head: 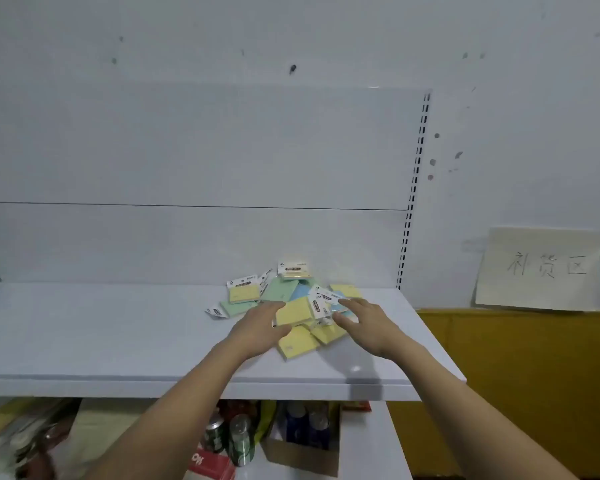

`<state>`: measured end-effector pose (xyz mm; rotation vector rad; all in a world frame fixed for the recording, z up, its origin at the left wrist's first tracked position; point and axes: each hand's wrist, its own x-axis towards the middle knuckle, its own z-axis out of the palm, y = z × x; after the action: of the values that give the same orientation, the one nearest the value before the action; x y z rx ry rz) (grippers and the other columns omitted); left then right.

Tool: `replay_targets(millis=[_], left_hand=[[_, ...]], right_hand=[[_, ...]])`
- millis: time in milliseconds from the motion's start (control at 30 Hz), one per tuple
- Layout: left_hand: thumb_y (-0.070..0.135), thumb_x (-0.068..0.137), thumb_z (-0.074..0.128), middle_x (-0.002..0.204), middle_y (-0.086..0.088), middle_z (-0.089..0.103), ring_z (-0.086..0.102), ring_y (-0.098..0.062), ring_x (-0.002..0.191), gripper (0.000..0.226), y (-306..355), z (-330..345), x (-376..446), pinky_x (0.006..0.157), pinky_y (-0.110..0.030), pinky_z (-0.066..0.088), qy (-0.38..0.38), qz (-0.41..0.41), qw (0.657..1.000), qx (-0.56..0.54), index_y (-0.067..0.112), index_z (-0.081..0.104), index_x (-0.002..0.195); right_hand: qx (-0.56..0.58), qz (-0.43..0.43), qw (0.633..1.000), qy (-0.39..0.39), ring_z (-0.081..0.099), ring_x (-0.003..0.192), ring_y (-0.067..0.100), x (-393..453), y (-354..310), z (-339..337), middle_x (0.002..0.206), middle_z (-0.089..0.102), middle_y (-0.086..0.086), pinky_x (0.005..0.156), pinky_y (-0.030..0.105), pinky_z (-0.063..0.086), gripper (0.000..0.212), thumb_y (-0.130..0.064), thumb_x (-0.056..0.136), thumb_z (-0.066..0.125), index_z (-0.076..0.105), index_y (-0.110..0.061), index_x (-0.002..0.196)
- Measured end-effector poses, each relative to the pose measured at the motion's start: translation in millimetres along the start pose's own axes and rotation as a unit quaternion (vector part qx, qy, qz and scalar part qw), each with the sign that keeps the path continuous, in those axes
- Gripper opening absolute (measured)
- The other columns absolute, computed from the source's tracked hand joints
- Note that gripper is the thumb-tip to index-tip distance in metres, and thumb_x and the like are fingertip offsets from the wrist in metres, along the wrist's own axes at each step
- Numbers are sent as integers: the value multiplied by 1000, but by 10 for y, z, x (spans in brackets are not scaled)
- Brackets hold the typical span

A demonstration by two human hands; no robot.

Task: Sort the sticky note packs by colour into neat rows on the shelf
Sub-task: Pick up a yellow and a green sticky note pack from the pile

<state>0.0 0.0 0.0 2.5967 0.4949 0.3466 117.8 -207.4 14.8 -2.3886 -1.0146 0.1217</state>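
Left hand (257,323) grasps a yellow pack (293,311) atop the pile (291,299); right hand (364,322), released, should steady it.

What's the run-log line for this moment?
stage: sorting not begun | packs: mixed pile on shelf | left hand: grips yellow pack | right hand: open, touching pile
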Motion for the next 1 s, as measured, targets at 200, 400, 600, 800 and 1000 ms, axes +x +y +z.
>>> replay_targets(millis=[200,400,600,800,1000], left_hand=[[41,86,64,155,-2,30,30,-21,141,76,-214,108,590,114,-35,27,-53,15,998,-24,19,28,150],[48,81,68,146,-2,36,34,-21,135,83,-394,196,885,110,-37,32,-89,47,995,-6,19,30,148],[55,75,70,133,3,38,38,-13,124,89,-630,-42,902,107,-32,35,-13,76,997,18,16,34,147],[42,70,80,118,2,39,48,-13,106,76,-1000,-287,911,95,-28,45,121,-43,982,-136,13,48,133],[24,76,79,104,2,54,57,-5,84,58,-1067,-243,873,47,-7,43,146,-135,931,-305,16,41,120]], right_hand=[[21,32,998,47,32,136,22,587,-12,173,149,39,-1,108,41,31,52,-50,97,37,40,-26,143],[44,47,993,102,34,135,20,1023,-97,349,145,43,0,105,39,35,46,-44,98,41,46,-22,138],[118,52,979,160,57,107,25,1440,-335,458,119,61,8,88,35,46,33,-28,96,45,59,-11,121],[90,142,979,111,51,70,34,1797,-497,679,62,53,10,57,31,38,18,-8,81,55,52,-6,63],[166,153,969,101,56,92,31,1986,-632,863,97,54,12,66,31,39,43,-12,82,70,41,-2,112]])
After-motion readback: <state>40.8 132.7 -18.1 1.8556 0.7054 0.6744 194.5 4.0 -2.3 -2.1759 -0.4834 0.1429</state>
